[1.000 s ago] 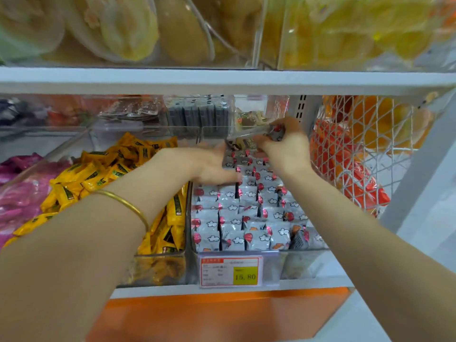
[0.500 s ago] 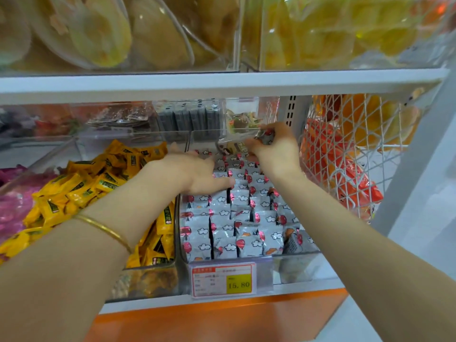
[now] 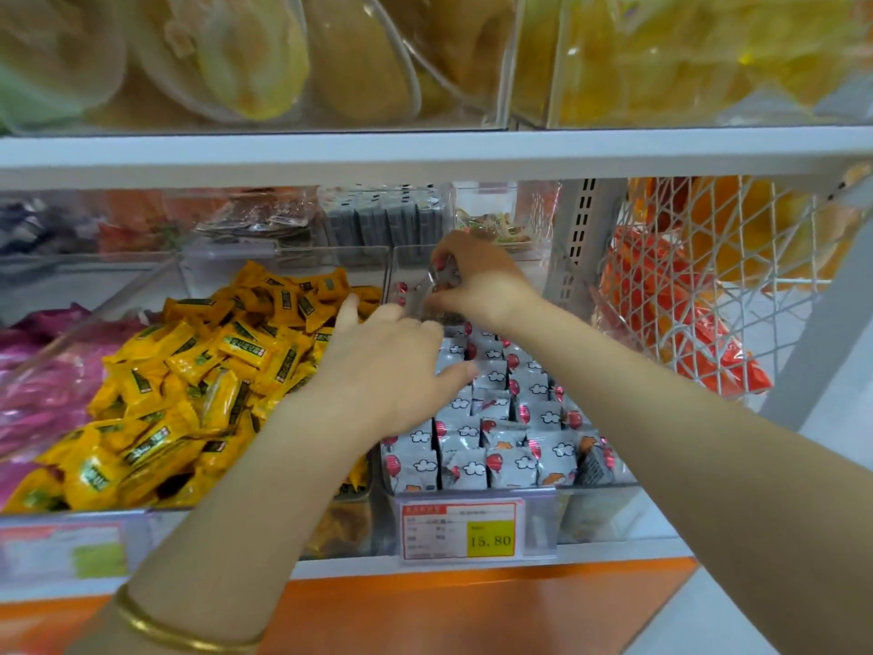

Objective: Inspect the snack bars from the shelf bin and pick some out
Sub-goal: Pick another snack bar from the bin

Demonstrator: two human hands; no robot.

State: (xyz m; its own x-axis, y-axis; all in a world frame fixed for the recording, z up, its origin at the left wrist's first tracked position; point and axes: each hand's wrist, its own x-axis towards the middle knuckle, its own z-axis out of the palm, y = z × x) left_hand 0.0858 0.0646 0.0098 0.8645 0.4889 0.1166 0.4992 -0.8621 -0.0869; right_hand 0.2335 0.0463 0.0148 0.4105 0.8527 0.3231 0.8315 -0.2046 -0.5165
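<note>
A clear shelf bin point(image 3: 586, 494) holds several rows of grey snack bars point(image 3: 500, 446) printed with clouds and red balloons. My right hand point(image 3: 477, 281) is at the back of the bin, fingers curled around a grey snack bar point(image 3: 441, 281) that it holds just above the rows. My left hand point(image 3: 392, 366) lies palm down on the bars at the bin's left side, fingers stretched forward; what is under the palm is hidden.
A bin of yellow wrapped snacks point(image 3: 198, 385) sits left of the grey bars, pink packs point(image 3: 42, 385) further left. A white net bag with orange packs point(image 3: 699, 295) hangs on the right. The upper shelf edge point(image 3: 425, 151) runs just above. A price tag point(image 3: 460, 531) reads 15.80.
My right hand has drawn back slightly toward me and lowered with the bar. My left hand has slid forward over the bars. The camera has tilted a little.
</note>
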